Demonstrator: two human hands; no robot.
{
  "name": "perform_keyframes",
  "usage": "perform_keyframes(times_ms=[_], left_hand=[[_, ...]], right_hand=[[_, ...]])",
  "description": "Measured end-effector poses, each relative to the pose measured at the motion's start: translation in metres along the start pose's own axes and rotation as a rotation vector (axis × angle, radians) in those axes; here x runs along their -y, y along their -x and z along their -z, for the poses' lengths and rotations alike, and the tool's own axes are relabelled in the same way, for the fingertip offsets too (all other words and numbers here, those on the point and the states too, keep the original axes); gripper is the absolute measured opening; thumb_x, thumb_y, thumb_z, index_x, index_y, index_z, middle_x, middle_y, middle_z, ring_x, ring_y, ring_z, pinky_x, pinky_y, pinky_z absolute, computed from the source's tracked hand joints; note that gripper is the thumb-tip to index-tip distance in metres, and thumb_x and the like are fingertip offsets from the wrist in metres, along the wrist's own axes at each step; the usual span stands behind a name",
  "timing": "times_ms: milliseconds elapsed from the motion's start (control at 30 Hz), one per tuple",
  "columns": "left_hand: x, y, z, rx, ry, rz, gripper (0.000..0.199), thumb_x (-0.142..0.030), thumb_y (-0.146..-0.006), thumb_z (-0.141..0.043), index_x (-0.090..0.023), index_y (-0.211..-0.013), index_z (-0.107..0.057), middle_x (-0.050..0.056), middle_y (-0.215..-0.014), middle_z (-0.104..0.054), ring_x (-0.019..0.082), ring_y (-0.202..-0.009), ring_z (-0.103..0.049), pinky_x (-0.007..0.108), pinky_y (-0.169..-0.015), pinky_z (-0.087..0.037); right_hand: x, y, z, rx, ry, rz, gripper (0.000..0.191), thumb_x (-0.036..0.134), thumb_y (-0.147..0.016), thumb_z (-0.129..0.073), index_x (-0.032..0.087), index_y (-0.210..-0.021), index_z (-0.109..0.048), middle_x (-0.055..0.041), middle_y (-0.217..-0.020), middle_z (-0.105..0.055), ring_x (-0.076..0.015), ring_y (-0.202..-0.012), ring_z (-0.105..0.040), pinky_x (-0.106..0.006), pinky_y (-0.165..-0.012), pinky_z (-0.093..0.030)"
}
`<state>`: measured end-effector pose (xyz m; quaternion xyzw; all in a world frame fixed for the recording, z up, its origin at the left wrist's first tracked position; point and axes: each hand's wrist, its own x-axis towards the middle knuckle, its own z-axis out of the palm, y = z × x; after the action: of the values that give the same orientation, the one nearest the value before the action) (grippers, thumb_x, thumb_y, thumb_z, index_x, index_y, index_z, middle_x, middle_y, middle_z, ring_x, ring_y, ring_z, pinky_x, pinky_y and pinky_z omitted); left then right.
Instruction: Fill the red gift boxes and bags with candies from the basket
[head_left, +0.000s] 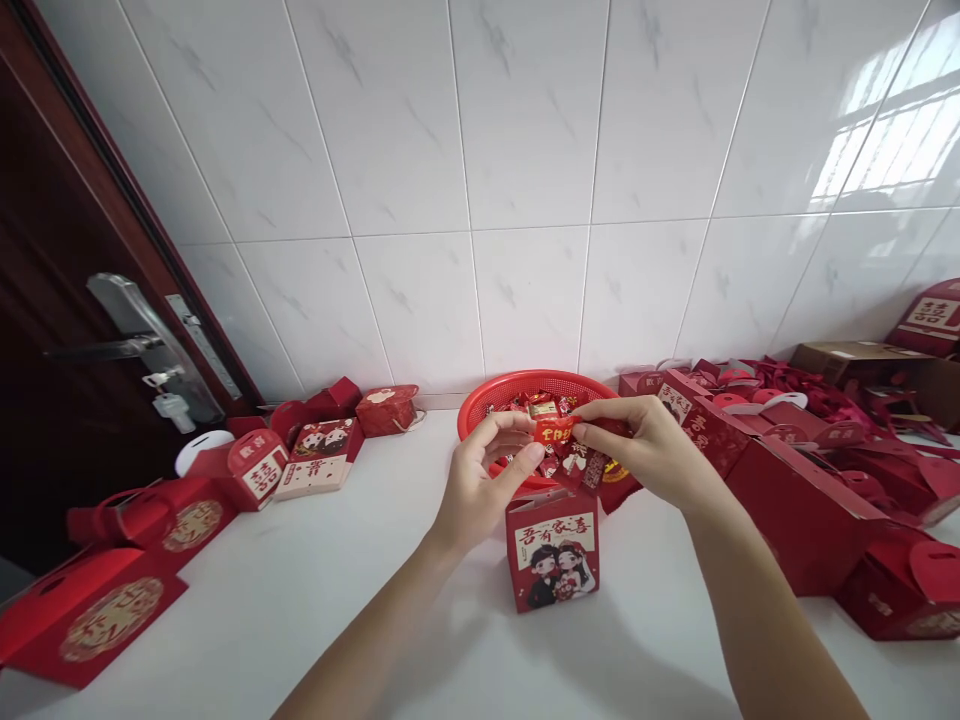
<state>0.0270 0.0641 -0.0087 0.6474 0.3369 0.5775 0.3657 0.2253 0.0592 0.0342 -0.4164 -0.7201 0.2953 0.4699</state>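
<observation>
A small red wrapped candy (553, 430) with yellow print is held up between both of my hands. My left hand (487, 475) has its thumb and fingers closed at the candy's left side. The thumb and fingertips of my right hand (645, 445) pinch its right end. Just below them, a red gift box (553, 560) printed with a cartoon couple stands upright on the white table. Its patterned flap (583, 466) is raised at the back. Behind the box sits a red plastic basket (480, 395) of wrapped candies, partly hidden by my hands.
Several red gift boxes (112, 610) line the table's left side, near a dark door (67, 300) with keys in its lock. More boxes (802, 500) crowd the right side, with an open brown carton (840, 352) behind. A white tiled wall (525, 180) bounds the back.
</observation>
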Motion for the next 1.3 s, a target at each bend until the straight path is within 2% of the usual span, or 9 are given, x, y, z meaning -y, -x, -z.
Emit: perform_keyframes(times_ms=[67,167,233,333,533,633,867,1033,1300], left_hand=[[-0.001,0.002,0.008,0.081,-0.115,0.0,0.024,-0.039,-0.085,-0.072,-0.022,-0.101,-0.075,0.007,-0.108,-0.073,0.023,-0.104,-0.068,0.034,-0.094,-0.055],[-0.005,0.004,0.017,0.327,-0.326,0.026,0.015,-0.037,-0.085,-0.072,-0.024,-0.084,-0.08,0.008,-0.113,-0.071,0.026,-0.11,-0.065,0.038,-0.099,-0.051],[-0.008,0.006,0.02,0.454,-0.399,0.07,0.017,-0.037,-0.085,-0.07,-0.026,-0.079,-0.081,0.008,-0.114,-0.071,0.028,-0.112,-0.064,0.036,-0.094,-0.053],[-0.01,0.009,0.02,0.528,-0.444,0.115,0.025,-0.038,-0.088,-0.066,-0.025,-0.074,-0.081,0.009,-0.116,-0.071,0.028,-0.114,-0.064,0.032,-0.085,-0.055],[0.003,0.006,0.017,0.404,-0.343,0.197,0.028,-0.037,-0.091,-0.063,-0.027,-0.112,-0.079,0.006,-0.112,-0.076,0.025,-0.106,-0.069,0.035,-0.092,-0.055],[0.012,0.005,0.017,0.342,-0.292,0.247,0.026,-0.038,-0.09,-0.066,-0.023,-0.107,-0.08,0.007,-0.112,-0.077,0.027,-0.108,-0.069,0.036,-0.094,-0.055],[0.012,0.007,0.019,0.444,-0.316,0.292,0.059,-0.043,-0.072,-0.085,-0.027,-0.127,-0.072,0.008,-0.134,-0.069,0.034,-0.128,-0.06,0.045,-0.108,-0.049],[0.01,0.006,0.02,0.452,-0.28,0.317,0.06,-0.041,-0.07,-0.086,-0.028,-0.127,-0.072,0.008,-0.137,-0.067,0.036,-0.133,-0.056,0.049,-0.113,-0.045],[0.013,0.006,0.022,0.472,-0.253,0.334,0.064,-0.042,-0.067,-0.088,-0.027,-0.127,-0.071,0.008,-0.139,-0.065,0.037,-0.138,-0.051,0.049,-0.115,-0.043]], right_hand=[[-0.001,0.001,0.005,-0.034,0.001,-0.026,0.023,0.038,-0.081,-0.069,0.018,-0.082,-0.079,-0.0044,-0.074,-0.073,-0.0175,-0.066,-0.061,-0.028,-0.057,-0.045],[-0.003,0.001,0.016,-0.089,0.003,-0.054,0.025,0.041,-0.077,-0.073,0.017,-0.081,-0.08,-0.0053,-0.071,-0.072,-0.0184,-0.062,-0.06,-0.028,-0.052,-0.044],[-0.005,0.002,0.023,-0.08,0.01,-0.059,0.025,0.041,-0.078,-0.073,0.017,-0.081,-0.08,-0.005,-0.067,-0.07,-0.0182,-0.059,-0.059,-0.028,-0.051,-0.044],[-0.008,0.003,0.03,-0.046,0.053,-0.083,0.026,0.041,-0.078,-0.072,0.017,-0.083,-0.081,-0.0045,-0.065,-0.069,-0.0174,-0.055,-0.058,-0.028,-0.048,-0.043],[-0.01,0.005,0.032,0.013,0.177,-0.035,0.023,0.038,-0.081,-0.069,0.018,-0.084,-0.081,-0.0043,-0.068,-0.071,-0.0175,-0.057,-0.059,-0.027,-0.049,-0.043],[-0.008,0.006,0.03,0.084,0.247,-0.012,0.022,0.033,-0.085,-0.063,0.019,-0.082,-0.08,-0.0027,-0.063,-0.068,-0.015,-0.051,-0.054,-0.027,-0.046,-0.038],[-0.005,0.007,0.017,0.21,0.539,0.042,0.023,0.019,-0.086,-0.055,0.023,-0.074,-0.074,-0.0001,-0.059,-0.064,-0.0134,-0.05,-0.051,-0.026,-0.049,-0.032],[-0.005,0.01,0.01,0.309,0.612,0.132,0.023,0.014,-0.086,-0.054,0.023,-0.076,-0.072,0.0005,-0.063,-0.066,-0.0129,-0.054,-0.053,-0.025,-0.052,-0.031],[0.0,0.009,0.01,0.055,0.461,0.117,0.018,0.031,-0.094,-0.057,0.023,-0.089,-0.072,-0.0006,-0.072,-0.068,-0.0143,-0.058,-0.056,-0.027,-0.056,-0.036]])
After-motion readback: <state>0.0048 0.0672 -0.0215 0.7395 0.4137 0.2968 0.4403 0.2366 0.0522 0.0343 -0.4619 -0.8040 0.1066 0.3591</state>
